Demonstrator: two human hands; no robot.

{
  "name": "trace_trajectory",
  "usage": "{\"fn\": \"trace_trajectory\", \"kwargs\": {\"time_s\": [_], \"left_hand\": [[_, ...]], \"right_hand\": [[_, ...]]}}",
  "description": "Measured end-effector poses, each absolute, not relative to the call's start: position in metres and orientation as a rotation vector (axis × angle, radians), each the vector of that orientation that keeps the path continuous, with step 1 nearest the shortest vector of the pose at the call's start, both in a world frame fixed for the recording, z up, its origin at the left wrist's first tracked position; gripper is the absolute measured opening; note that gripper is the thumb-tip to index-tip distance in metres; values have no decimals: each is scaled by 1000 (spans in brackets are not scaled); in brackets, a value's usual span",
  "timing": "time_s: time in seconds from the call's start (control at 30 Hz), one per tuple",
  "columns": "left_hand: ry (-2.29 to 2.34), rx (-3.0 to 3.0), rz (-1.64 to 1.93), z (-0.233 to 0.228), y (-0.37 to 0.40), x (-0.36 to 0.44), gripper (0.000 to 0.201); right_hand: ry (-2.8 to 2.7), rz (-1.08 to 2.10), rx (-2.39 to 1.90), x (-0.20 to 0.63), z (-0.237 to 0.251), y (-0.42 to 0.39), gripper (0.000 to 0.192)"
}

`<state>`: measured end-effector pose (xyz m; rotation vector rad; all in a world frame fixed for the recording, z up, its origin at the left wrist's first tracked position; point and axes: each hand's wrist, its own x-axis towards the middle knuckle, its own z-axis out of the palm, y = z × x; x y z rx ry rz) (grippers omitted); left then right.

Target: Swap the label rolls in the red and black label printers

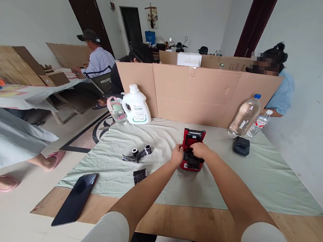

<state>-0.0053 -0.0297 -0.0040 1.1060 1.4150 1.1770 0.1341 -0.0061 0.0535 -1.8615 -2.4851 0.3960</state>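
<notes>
A small red printer (192,167) with a black inside stands on the cloth, its lid raised toward the back. My left hand (177,155) is closed against its left side and steadies it. My right hand (200,150) reaches over from the right, with its fingers bent down into the open middle of the printer. What those fingers grip, if anything, is hidden. Left of the printer lie two small rolls (148,149) with loose dark film trailing from them. A black crumpled piece (139,175) lies closer to me, near my left forearm.
A cardboard screen (194,97) closes off the table's back. Before it stand a white jug (136,107), a pink-handled clear bottle (118,111), a large water bottle (245,116), a smaller bottle (259,123) and a black box (241,146). A phone (75,199) overhangs the front-left edge. People are nearby.
</notes>
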Motion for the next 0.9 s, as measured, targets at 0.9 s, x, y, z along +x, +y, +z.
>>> {"fn": "trace_trajectory", "kwargs": {"time_s": [0.9], "left_hand": [[763, 1120, 1186, 45, -113, -48, 50]], "right_hand": [[-1902, 1301, -1115, 123, 78, -94, 35]]}}
